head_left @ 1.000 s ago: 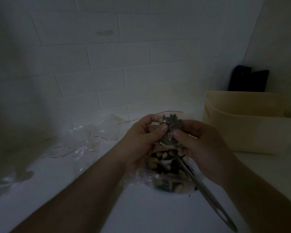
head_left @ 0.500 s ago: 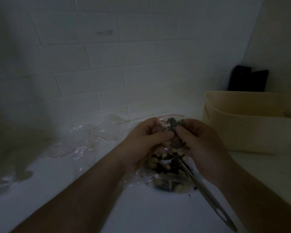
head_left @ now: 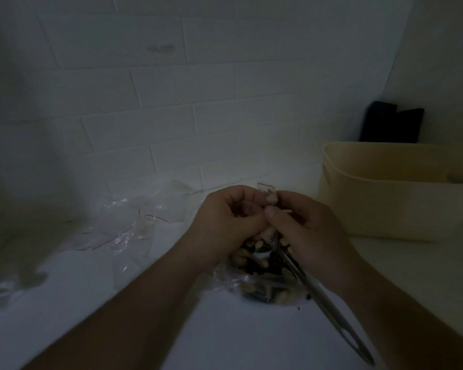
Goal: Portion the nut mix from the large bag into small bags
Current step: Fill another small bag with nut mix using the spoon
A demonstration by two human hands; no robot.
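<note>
Both hands pinch the small bag (head_left: pixel 268 194) above the large bag (head_left: pixel 262 271) — left hand (head_left: pixel 226 222) curled on it; right hand (head_left: pixel 312 231) also gripping metal tongs (head_left: pixel 329 308).

Two forearms enter from the lower edge of the frame, both bare up to that edge; no sleeve is visible. The left hand (head_left: pixel 226 220) and right hand (head_left: pixel 308 231) appear ungloved, with short fingernails; in this dim light, rings or wrist items cannot be confirmed.
</note>
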